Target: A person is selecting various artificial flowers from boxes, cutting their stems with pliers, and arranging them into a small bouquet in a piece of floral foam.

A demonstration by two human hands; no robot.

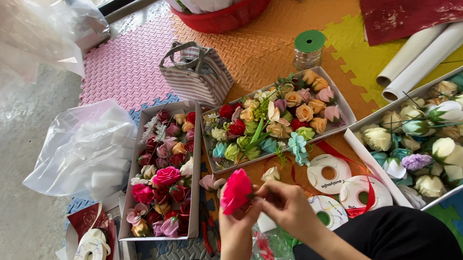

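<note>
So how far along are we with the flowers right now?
Done: nothing finished shows. In hand: both hands, left hand and right hand, work at the base of one bright pink flower. Left: three boxes remain full of loose blooms, the dark red box, the mixed box and the cream box.

Grey concrete floor [14,175] under daylight, partly covered by colourful foam mats [126,67].
</note>
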